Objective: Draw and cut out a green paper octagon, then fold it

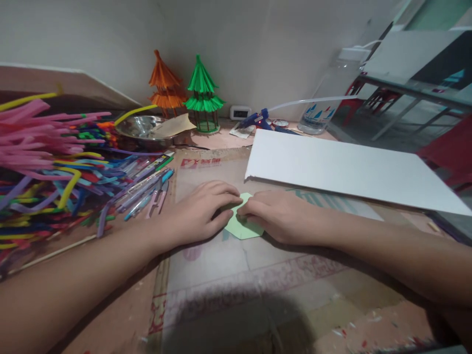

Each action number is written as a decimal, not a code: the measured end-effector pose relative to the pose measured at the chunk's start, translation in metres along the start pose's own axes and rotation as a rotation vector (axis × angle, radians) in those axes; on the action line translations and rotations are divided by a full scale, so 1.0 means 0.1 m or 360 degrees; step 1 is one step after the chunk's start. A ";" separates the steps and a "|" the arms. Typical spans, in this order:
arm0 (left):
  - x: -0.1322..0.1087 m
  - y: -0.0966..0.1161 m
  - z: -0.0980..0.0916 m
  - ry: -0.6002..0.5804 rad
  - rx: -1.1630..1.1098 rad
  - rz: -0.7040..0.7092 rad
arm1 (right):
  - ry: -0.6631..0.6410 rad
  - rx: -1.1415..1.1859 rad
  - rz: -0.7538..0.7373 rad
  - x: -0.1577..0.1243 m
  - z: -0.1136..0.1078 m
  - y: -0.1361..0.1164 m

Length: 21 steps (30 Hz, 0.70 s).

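A light green many-sided piece of card [241, 231] lies flat on the covered table between my hands. My left hand [206, 209] rests at its left side, thumb and fingers stretched out and apart, fingertips touching the card's edge. Over the right part of the card, my right hand [276, 214] has its fingers curled and pressed together. Whatever those fingers hold, if anything, is hidden. Part of the card's outline is covered by both hands.
Bundles of pipe cleaners [62, 167] and several pens [151, 191] lie left. Behind stand a metal bowl [138, 130], orange [165, 83] and green [202, 93] pagoda models, a glue gun [256, 119] and a plastic bottle [319, 113]. A white board [342, 167] lies right.
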<state>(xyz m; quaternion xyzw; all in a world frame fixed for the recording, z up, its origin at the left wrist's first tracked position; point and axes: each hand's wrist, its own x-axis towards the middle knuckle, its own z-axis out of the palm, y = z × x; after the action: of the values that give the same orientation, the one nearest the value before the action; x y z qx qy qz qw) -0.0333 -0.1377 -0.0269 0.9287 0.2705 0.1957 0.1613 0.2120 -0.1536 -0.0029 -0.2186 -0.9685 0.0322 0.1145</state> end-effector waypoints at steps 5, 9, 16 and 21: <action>0.00 0.00 0.00 -0.0001 0.0001 0.0011 | 0.0029 0.0002 -0.0085 0.02 0.03 0.01; 0.01 0.01 -0.01 -0.0005 -0.0002 -0.0023 | 0.0052 -0.0034 -0.0042 0.02 0.04 0.06; -0.01 0.01 0.02 0.0032 0.0018 -0.0054 | 0.0268 0.0173 0.0205 0.02 -0.07 0.05; -0.01 0.01 0.02 -0.0038 0.0047 -0.0015 | 0.0229 0.0214 0.0327 0.03 -0.06 0.06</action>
<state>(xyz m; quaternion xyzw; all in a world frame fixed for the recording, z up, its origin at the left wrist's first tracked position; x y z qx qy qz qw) -0.0329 -0.1394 -0.0286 0.9320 0.2759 0.1797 0.1517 0.2132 -0.1468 0.0034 -0.3103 -0.9260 0.0928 0.1942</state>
